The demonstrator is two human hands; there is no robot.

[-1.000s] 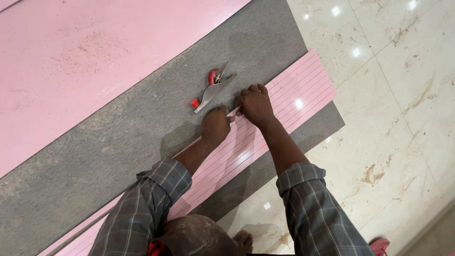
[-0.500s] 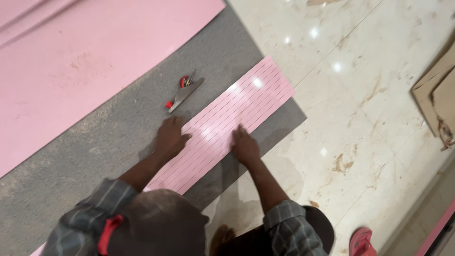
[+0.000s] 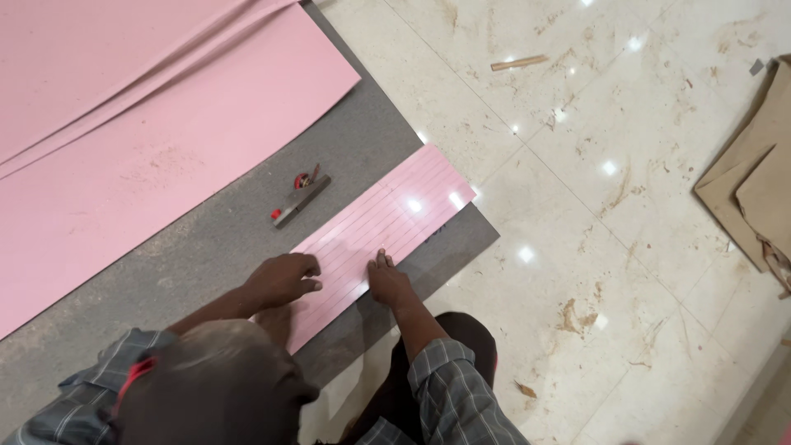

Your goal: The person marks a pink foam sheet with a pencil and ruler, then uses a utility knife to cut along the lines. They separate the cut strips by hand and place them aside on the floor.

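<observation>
Neither of my own hands is in view. Below me crouches a person in a grey checked shirt [image 3: 461,387], seen from above. Their left hand [image 3: 280,280] rests with curled fingers on the near part of a long pink grooved strip [image 3: 395,210]. Their right hand [image 3: 387,284] presses on the strip's right edge. The strip lies slantwise on a grey mat [image 3: 206,247]. A small metal tool with a red handle [image 3: 301,200] lies on the mat just beyond the strip, apart from both hands.
Large pink sheets [image 3: 124,148] cover the mat's far left side. Glossy marble floor [image 3: 593,247] stretches to the right. Brown cardboard pieces [image 3: 758,181] lie at the right edge, and a small wooden stick [image 3: 517,62] lies at the top.
The other person's hands have slid back along the strip, away from the red-handled tool. My view has swung right, showing more floor and the cardboard.
</observation>
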